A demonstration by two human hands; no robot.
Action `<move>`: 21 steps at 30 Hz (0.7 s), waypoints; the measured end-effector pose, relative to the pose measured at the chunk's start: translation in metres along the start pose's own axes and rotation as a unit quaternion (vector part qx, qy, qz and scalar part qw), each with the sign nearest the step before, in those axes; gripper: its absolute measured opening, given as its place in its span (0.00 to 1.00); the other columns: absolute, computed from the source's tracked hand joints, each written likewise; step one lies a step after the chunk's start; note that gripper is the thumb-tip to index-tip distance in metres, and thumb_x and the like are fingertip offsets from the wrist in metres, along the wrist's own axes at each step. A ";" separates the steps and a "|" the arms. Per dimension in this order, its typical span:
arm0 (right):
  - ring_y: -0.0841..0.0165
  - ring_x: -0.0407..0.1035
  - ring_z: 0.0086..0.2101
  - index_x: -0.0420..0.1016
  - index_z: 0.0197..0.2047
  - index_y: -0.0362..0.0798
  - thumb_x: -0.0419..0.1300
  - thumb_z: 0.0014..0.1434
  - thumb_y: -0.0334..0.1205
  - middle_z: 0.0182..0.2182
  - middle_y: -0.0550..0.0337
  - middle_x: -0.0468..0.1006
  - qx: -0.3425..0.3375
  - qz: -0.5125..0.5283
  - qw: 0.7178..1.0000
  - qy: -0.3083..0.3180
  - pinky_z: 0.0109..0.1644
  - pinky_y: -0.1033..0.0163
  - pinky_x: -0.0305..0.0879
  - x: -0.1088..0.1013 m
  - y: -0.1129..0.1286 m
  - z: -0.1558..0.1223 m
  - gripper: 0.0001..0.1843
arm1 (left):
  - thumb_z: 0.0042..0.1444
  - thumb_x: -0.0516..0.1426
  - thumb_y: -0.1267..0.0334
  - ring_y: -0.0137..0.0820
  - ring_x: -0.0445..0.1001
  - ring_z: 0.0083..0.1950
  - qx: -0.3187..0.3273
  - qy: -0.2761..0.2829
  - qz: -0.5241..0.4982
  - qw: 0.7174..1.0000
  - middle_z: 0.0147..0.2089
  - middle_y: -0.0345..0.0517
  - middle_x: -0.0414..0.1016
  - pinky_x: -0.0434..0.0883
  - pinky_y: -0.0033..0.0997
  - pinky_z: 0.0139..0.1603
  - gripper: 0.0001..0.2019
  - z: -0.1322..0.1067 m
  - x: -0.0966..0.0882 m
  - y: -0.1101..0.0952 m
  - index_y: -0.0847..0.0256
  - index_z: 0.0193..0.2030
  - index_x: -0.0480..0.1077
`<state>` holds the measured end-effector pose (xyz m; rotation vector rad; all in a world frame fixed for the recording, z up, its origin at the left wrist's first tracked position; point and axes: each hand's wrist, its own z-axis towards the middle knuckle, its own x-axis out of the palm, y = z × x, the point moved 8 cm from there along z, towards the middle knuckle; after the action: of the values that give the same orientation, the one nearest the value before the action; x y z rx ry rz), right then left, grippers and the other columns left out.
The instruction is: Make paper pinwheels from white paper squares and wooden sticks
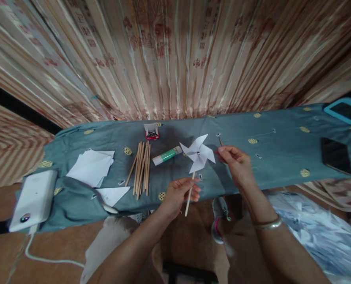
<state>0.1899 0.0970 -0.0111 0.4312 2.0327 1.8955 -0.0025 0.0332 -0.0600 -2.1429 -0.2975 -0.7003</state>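
A: Where is the white folded-paper pinwheel (pixel 198 153) right now?

B: Held up over the near edge of the blue-grey cloth with yellow round motifs (pixel 282 157), about mid-table. The left hand (pixel 179 192) is closed around its pale wooden stick (pixel 189 197), thumb and fingers wrapped just below the blades.

A: And the other hand?

B: The right hand (pixel 237 162) sits just right of the blades. Its fingertips are pinched on a thin sliver (pixel 220 140) with a reddish part below it. I cannot tell what that piece is.

A: How would the pinwheel handle?

B: Very light, I'd judge. The paper blades look soft and easy to crease, so the stiff stick is the place to hold it. Squeezing the blades or the small metal hub (pixel 198 152) would likely bend them.

A: Any brand or writing to read?

B: Nothing legible. The green-and-white glue stick (pixel 167 155) to the left has a label too blurred to read. The small red box of metal pins (pixel 152 133), farther back, shows no clear print. The pink striped curtain (pixel 175 59) carries reddish printed motifs I cannot make out. Little white tags on the cloth are too small.

A: What else is close by?

B: A bundle of plain wooden sticks (pixel 141 167) lies left of the glue.
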 end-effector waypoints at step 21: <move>0.74 0.60 0.21 0.77 0.21 0.49 0.72 0.37 0.54 0.17 0.65 0.70 0.053 -0.021 0.993 0.105 0.26 0.65 0.56 0.023 -0.005 -0.016 0.18 | 0.35 0.71 0.50 0.24 0.71 0.21 0.017 -0.015 0.001 1.000 0.24 0.43 0.76 0.70 0.24 0.24 0.24 0.005 0.000 -0.001 0.68 0.35 0.78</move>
<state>0.1626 0.0923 -0.0160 0.2198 2.2647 1.8833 -0.0017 0.0378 -0.0615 -2.1226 -0.3205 -0.6567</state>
